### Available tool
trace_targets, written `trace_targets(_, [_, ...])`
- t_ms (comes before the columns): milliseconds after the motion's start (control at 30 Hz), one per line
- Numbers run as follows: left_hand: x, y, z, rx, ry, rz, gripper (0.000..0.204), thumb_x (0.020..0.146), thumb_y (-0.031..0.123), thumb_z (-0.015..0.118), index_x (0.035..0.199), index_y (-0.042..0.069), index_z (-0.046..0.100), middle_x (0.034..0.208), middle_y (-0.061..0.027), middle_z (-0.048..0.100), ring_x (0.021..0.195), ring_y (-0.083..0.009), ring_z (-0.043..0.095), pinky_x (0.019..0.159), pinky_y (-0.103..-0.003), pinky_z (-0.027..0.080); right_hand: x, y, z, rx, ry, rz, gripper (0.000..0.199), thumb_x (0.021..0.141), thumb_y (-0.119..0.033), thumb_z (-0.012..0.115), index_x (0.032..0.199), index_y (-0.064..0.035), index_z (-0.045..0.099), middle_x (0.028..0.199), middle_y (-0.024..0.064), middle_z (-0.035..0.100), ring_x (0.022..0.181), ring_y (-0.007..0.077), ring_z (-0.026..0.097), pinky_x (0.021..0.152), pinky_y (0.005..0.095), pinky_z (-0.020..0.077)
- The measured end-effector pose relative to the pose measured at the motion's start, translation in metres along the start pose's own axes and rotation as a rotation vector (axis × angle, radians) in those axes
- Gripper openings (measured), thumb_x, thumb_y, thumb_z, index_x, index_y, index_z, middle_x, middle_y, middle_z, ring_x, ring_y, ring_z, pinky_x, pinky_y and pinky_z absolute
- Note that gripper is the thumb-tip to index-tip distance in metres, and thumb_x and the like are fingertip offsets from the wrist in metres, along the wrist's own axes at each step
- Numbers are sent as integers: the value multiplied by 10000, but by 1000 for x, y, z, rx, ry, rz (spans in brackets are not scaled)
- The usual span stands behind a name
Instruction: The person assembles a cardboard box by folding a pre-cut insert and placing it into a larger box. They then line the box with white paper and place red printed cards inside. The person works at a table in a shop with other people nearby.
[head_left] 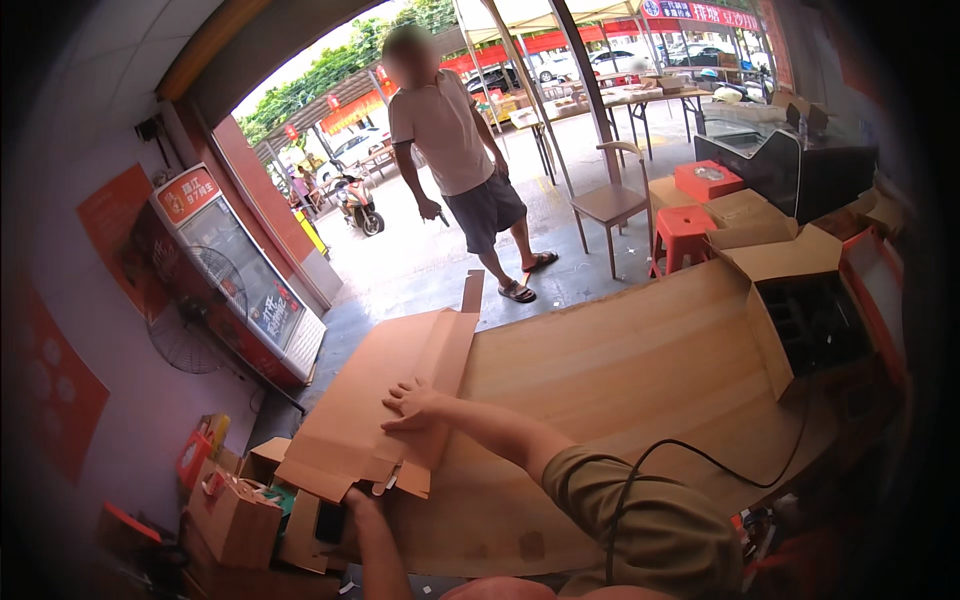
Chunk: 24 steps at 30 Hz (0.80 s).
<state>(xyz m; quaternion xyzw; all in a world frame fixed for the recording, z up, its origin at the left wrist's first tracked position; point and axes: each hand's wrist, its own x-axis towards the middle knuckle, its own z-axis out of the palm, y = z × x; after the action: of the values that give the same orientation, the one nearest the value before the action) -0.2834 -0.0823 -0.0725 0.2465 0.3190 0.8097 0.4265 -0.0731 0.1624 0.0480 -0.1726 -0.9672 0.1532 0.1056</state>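
Observation:
A large brown cardboard box point(375, 370), folded flat with flaps at its ends, lies on the left part of the wooden table point(610, 400). On its upper face rests my right hand point(408, 405), open, with the fingers spread. That arm, in an olive sleeve, reaches in from the lower right. My left hand point(358, 500) is at the cardboard's near edge, beside the small folded flaps. Its fingers are hidden by the cardboard, so their grip does not show. A dark flat object point(328, 522) lies just left of that hand.
At the table's right stands an open carton point(785, 310) with a dark inside; a black cable point(690, 450) crosses the tabletop. Boxes and bags point(235, 510) crowd the lower left. Beyond the table are a person point(450, 130), a wooden chair point(612, 205) and red stools point(682, 235).

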Motion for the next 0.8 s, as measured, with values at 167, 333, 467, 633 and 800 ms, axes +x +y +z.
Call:
trace_targets(167, [-1, -4, -3, 26, 7, -13, 838, 1015, 733, 545, 1585, 119, 507, 1518, -126, 608, 1359, -340, 614, 1118, -556, 535, -6, -3, 0, -3, 31, -3, 907, 1016, -789, 475, 1617, -112, 518, 1672, 188, 459, 1598, 379, 345, 1279, 600, 232])
trace_targets(333, [-7, -9, -4, 42, 2, -23, 832, 1020, 727, 542, 1585, 116, 507, 1518, -127, 607, 1359, -341, 613, 1119, -554, 534, -9, 4, 18, 52, 162, -71, 796, 1029, -697, 541, 1579, -122, 565, 1659, 179, 478, 1589, 387, 355, 1270, 616, 254])
trace_targets(467, [-9, -12, -8, 57, 8, -30, 828, 1024, 722, 539, 1585, 114, 506, 1519, -128, 606, 1358, -342, 612, 1119, -553, 534, -22, -1, 55, 23, 365, -58, 707, 1051, -631, 540, 1579, -162, 569, 1662, 169, 475, 1590, 386, 349, 1273, 647, 246])
trace_targets(633, [-10, -17, -21, 74, 37, -28, 822, 1028, 715, 536, 1585, 111, 505, 1519, -129, 605, 1358, -343, 611, 1120, -551, 533, -35, -12, 66, 30, 384, -1, 689, 1068, -598, 514, 1612, -176, 533, 1708, 188, 414, 1623, 401, 291, 1304, 661, 193])
trace_targets(800, [-1, -15, -20, 104, 30, -49, 816, 1033, 709, 532, 1585, 108, 504, 1520, -130, 604, 1357, -343, 610, 1121, -549, 532, -38, -12, 65, 25, 439, -3, 667, 1069, -584, 526, 1607, -189, 545, 1702, 170, 429, 1609, 395, 325, 1297, 645, 216])
